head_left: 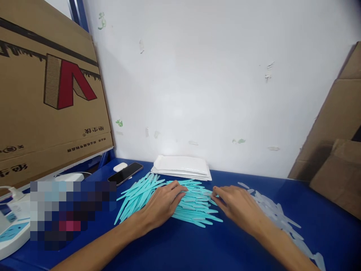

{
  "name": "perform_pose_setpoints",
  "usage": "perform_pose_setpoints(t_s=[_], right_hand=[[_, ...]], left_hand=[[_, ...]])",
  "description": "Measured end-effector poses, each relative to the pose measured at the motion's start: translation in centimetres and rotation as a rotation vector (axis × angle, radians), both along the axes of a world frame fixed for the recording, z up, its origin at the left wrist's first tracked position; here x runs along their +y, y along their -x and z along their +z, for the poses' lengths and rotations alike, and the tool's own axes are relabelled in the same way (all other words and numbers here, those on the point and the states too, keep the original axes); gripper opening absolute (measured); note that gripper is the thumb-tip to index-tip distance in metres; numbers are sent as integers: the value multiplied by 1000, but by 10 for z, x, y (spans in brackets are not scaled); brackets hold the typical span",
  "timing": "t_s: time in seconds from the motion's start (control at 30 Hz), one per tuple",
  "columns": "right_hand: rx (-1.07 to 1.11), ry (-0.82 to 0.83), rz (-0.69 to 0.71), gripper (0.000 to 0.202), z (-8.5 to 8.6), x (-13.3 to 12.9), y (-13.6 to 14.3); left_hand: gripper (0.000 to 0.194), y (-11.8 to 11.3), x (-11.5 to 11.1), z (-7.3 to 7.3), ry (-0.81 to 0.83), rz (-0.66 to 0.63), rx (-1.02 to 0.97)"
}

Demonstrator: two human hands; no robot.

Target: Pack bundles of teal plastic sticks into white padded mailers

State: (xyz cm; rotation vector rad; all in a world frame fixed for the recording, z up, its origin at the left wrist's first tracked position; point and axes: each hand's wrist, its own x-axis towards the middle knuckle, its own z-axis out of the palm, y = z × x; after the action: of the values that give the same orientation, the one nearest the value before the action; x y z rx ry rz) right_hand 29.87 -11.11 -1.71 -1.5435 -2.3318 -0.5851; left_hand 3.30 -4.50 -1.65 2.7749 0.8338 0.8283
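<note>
Turquoise pieces, slim and heaped in a pile (pixel 194 207), lie under my left hand (pixel 165 199), its thumb and fingers drawn narrow over the pile's middle. At the pile's right edge, my right hand (pixel 238 203) has its fingertips close together. From this distance I cannot tell whether either grips a piece. I judge the step as straightening the pile; the next move calls for light fingertip pressure. Translucent pieces (pixel 273 212) lie right of the pile, white packets (pixel 182 165) behind it.
</note>
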Motion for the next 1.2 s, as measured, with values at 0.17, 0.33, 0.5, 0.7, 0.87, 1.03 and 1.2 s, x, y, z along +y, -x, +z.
perform_pose_setpoints(t_s=[0.17, 0.33, 0.5, 0.7, 0.87, 1.03, 1.2], right_hand=[[-5, -50, -8, 20, 2, -1, 2], [-24, -121, 44, 25, 5, -3, 4], [-13, -156, 96, 27, 7, -5, 8], [26, -198, 151, 27, 9, -8, 8], [65, -214, 119, 31, 6, -8, 8], [162, -158, 79, 31, 3, -6, 9], [202, -150, 61, 29, 0, -4, 9]], left_hand=[[28, 1, -3, -2, -49, -13, 14], [30, 1, -3, -6, -88, -22, 31], [32, 0, -3, -5, -97, -9, 86], [35, -1, -2, -4, -92, -6, 85], [34, 0, 2, -7, -113, -12, 77], [33, 0, 2, -6, -152, -1, 92], [33, 2, 4, -5, -164, 13, 122]])
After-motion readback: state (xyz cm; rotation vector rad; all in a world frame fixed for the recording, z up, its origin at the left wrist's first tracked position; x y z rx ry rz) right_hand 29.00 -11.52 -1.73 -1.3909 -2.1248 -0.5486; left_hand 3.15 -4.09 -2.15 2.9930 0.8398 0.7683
